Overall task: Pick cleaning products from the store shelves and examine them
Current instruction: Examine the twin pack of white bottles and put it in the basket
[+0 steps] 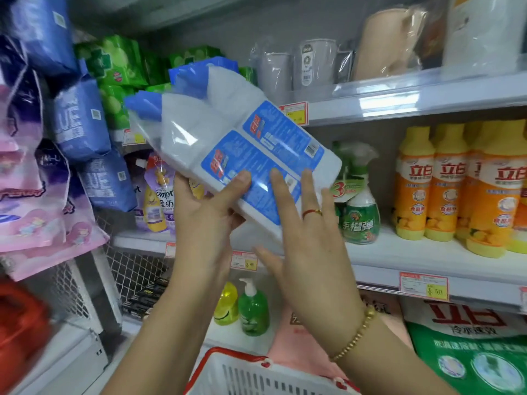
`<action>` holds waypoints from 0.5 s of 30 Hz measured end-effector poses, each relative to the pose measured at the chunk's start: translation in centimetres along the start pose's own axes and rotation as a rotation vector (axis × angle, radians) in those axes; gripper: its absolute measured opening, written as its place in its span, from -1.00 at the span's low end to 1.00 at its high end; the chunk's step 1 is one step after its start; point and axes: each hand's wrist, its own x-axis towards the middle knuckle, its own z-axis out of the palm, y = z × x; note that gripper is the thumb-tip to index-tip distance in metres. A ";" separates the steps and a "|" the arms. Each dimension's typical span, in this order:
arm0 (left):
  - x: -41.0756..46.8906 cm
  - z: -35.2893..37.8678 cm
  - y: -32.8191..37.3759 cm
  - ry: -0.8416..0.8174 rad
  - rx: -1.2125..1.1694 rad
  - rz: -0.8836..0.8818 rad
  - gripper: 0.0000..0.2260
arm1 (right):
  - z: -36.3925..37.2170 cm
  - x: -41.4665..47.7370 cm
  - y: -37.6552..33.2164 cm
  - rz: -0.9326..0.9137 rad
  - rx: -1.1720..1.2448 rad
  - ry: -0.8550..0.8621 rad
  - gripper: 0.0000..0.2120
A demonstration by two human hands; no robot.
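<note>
A shrink-wrapped twin pack of white cleaner bottles (228, 143) with blue caps and blue labels is held up in front of the shelves, tilted with the caps to the upper left. My left hand (205, 223) grips its bottom end from below, thumb across the label. My right hand (308, 238) lies with straight fingers against the pack's lower right side; it wears a red ring and a bead bracelet.
Yellow-orange dish soap bottles (445, 183) and a green spray bottle (360, 212) stand on the middle shelf (399, 252). Blue and pink bags (82, 132) hang at left. Green pump bottles (252, 309) sit on the lower shelf. A white basket with red rim (256, 374) is below my hands.
</note>
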 end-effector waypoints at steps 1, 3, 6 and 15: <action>-0.3 0.4 0.4 -0.012 0.038 0.042 -0.44 | 0.5 0.0 0.3 0.009 0.014 0.038 -0.07; -1.0 1.2 1.4 -0.072 0.163 0.154 -0.38 | 0.3 0.2 1.1 0.065 0.227 0.060 -0.16; -1.8 2.3 2.3 -0.186 0.397 0.247 -0.28 | -0.9 0.2 1.4 0.216 0.774 0.076 -0.28; 2.9 -3.1 3.2 -0.181 0.604 -0.088 -0.51 | -3.5 -0.8 3.5 0.844 1.899 -0.272 -0.55</action>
